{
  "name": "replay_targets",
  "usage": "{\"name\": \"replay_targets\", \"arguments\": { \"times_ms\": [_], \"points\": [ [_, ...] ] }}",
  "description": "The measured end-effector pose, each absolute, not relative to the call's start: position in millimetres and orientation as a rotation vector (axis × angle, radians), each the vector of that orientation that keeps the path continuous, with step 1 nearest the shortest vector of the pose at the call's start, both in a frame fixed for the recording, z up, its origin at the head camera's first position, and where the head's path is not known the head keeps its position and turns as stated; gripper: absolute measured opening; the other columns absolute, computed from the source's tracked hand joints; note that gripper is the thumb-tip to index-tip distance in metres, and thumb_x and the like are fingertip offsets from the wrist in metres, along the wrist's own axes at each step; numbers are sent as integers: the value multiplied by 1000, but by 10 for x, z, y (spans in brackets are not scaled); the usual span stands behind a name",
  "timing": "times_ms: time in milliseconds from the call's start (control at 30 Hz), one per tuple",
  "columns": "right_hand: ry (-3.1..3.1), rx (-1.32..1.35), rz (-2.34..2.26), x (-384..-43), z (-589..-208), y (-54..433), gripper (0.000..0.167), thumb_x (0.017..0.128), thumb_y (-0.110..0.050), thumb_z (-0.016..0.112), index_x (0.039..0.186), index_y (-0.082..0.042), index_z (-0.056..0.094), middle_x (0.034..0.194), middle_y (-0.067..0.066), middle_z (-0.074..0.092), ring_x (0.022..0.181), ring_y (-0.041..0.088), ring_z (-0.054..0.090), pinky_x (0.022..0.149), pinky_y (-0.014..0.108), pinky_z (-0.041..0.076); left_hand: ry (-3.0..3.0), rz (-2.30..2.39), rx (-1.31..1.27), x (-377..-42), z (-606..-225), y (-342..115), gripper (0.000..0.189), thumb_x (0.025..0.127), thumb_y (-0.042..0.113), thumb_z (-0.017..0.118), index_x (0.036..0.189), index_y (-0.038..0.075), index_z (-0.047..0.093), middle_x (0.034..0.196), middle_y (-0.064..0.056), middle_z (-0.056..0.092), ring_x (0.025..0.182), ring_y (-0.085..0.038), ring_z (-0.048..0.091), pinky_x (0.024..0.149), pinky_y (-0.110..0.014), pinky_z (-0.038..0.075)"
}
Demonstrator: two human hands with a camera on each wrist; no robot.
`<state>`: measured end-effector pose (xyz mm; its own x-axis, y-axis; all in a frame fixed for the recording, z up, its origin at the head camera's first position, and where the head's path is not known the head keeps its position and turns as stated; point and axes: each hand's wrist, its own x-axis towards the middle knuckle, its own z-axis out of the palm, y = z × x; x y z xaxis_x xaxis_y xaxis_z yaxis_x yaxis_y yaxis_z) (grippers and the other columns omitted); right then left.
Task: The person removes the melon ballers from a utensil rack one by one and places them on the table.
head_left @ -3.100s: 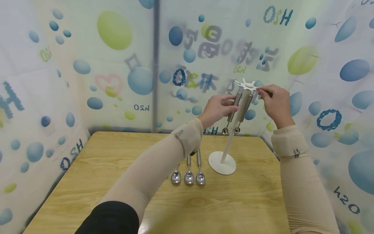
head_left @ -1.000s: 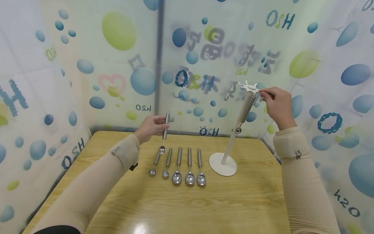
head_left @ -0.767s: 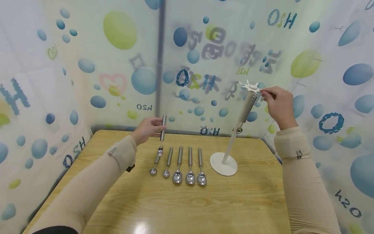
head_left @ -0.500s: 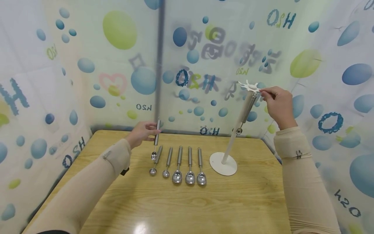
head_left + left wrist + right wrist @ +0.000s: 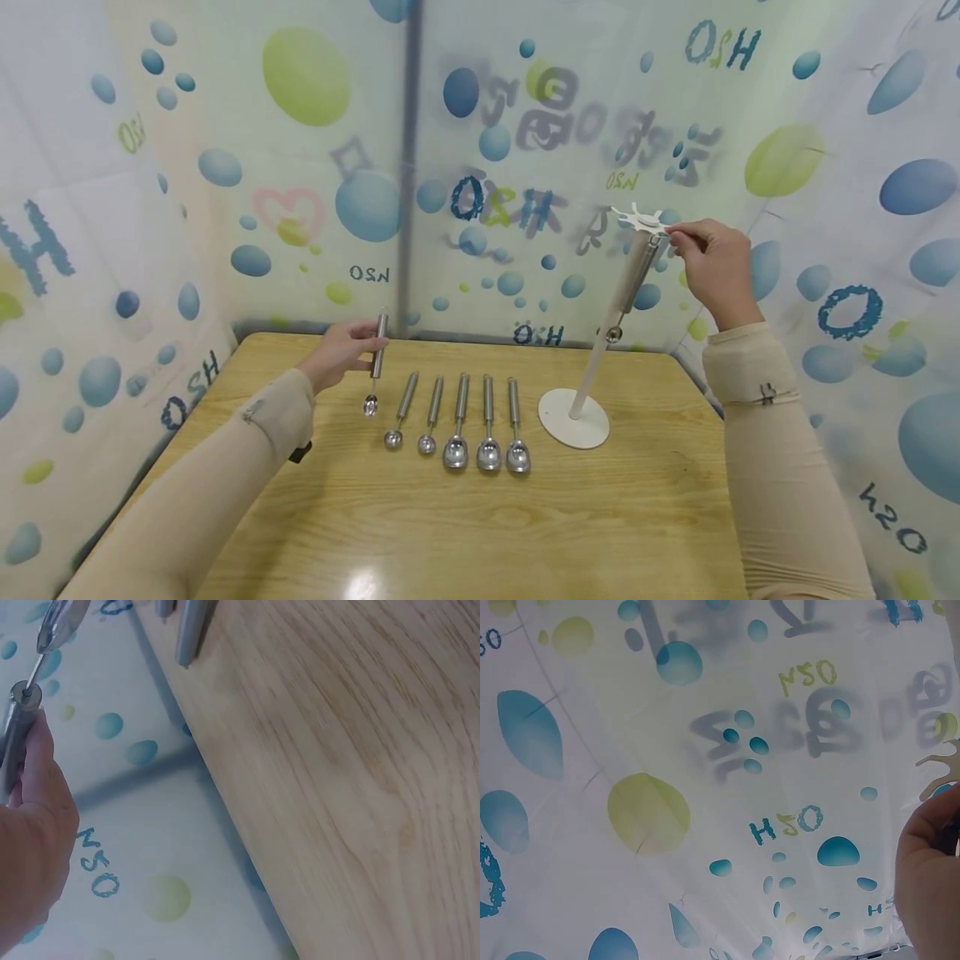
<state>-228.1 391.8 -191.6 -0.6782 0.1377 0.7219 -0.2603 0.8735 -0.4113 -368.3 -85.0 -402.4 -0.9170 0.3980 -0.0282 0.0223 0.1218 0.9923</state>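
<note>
Above the table's back left, my left hand point(image 5: 341, 357) holds a small steel scoop point(image 5: 379, 348) by its handle, the little oval head hanging down. The left wrist view also has this hand point(image 5: 34, 840) and the scoop's shiny head point(image 5: 61, 624). With thumb and fingers, my right hand point(image 5: 714, 271) pinches one arm of the white hook wheel point(image 5: 640, 222) atop a leaning white stand point(image 5: 592, 367). From that wheel hangs a melon baller point(image 5: 636, 275) near the right fingers. The right wrist view shows only part of this hand point(image 5: 930, 885).
Two small round scoops point(image 5: 406, 398) and three larger ice cream scoops point(image 5: 462, 408) lie in a row on the wooden table point(image 5: 465, 533), left of the stand's round base point(image 5: 555, 425). Printed curtains point(image 5: 315, 192) surround the table's back and sides.
My left hand took a scoop off the stand's hook wheel and carried it left, past the row, lowering it toward the table. My right hand has stayed at the wheel.
</note>
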Motion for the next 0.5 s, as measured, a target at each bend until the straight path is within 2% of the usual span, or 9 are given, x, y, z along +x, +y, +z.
{"name": "replay_targets", "arguments": {
  "times_ms": [100, 233, 500],
  "points": [
    [-2231, 77, 641, -2284, -1913, 3918, 25, 102, -12, 61, 115, 5, 73, 102, 25, 70, 72, -14, 49, 65, 7, 40, 2115, 1846, 404, -3682, -4049, -896, 47, 103, 16, 62, 144, -4, 48, 129, -15, 57, 118, -27, 58, 92, -41, 57],
    [-2238, 70, 648, -2277, -1910, 3914, 25, 102, -13, 61, 116, 5, 73, 103, 25, 70, 72, -13, 49, 65, 6, 40, 2101, 1812, 373, -3670, -4086, -953, 52, 105, 15, 59, 150, -4, 42, 141, -24, 50, 131, -37, 51, 96, -43, 56],
    [-2245, 69, 655, -2277, -1910, 3913, 25, 103, -14, 61, 117, 4, 73, 104, 25, 70, 72, -12, 50, 63, 7, 40, 2095, 1736, 357, -3652, -4152, -1052, 58, 105, 16, 59, 152, -7, 36, 144, -28, 47, 133, -38, 49, 97, -42, 55]
  ]
}}
